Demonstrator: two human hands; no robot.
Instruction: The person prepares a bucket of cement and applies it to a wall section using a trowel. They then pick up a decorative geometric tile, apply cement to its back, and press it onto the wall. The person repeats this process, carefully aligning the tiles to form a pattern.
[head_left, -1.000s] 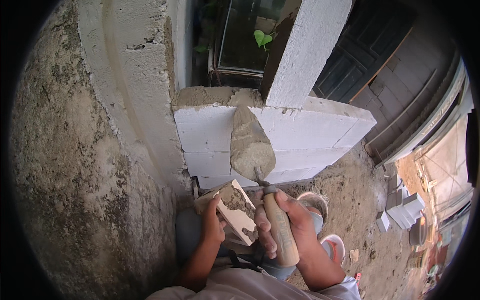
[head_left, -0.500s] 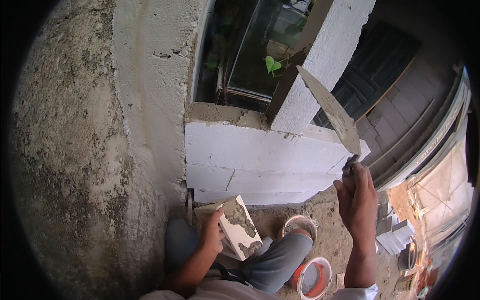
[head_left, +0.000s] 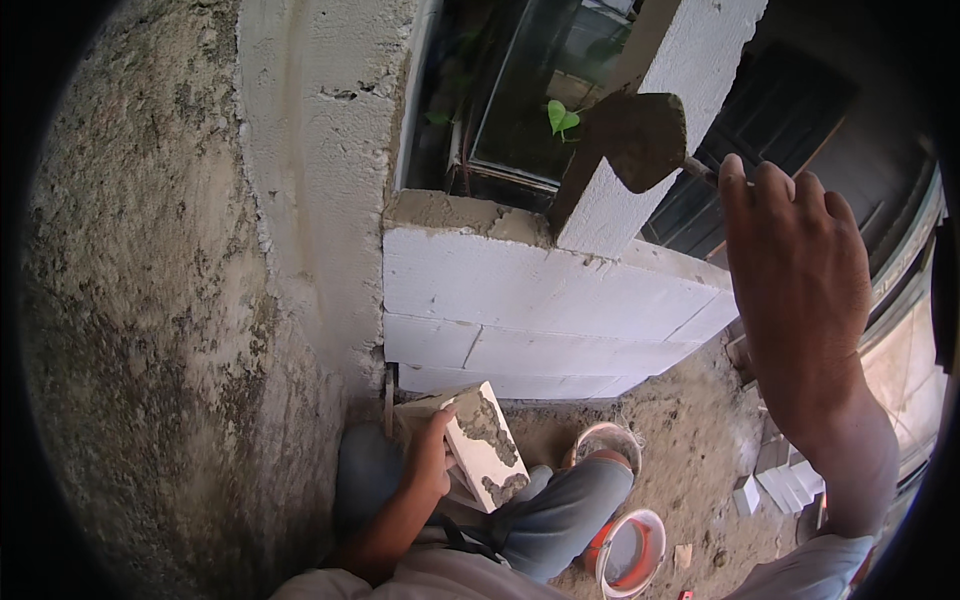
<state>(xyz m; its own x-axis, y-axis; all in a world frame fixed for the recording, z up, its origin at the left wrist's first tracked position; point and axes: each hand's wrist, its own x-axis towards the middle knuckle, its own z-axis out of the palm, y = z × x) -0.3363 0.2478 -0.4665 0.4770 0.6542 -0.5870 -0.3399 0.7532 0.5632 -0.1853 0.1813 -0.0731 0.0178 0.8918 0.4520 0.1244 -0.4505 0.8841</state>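
Observation:
A white lightweight concrete block (head_left: 480,465) with patches of grey mortar on one face is tilted above my lap. My left hand (head_left: 432,455) grips its left edge, the thumb on top. Raised at the upper right, my right hand (head_left: 795,250) is closed round the handle of a trowel (head_left: 645,140). The trowel's dark blade is in front of a white post (head_left: 620,215). That post stands on a low wall of white blocks (head_left: 530,290), beside a window opening. Grey mortar (head_left: 455,212) covers the wall's top left of the post.
A rough, stained wall (head_left: 160,300) rises close on my left. By my right knee are a mortar-smeared bucket (head_left: 625,433) and an orange bucket (head_left: 595,555) with grey contents. White blocks (head_left: 785,485) lie on the ground at the right. A green leaf (head_left: 560,118) hangs at the window.
My right hand has risen and turned its back to view, swinging the trowel blade from pointing up to lying across the post. The left hand keeps hold of the block.

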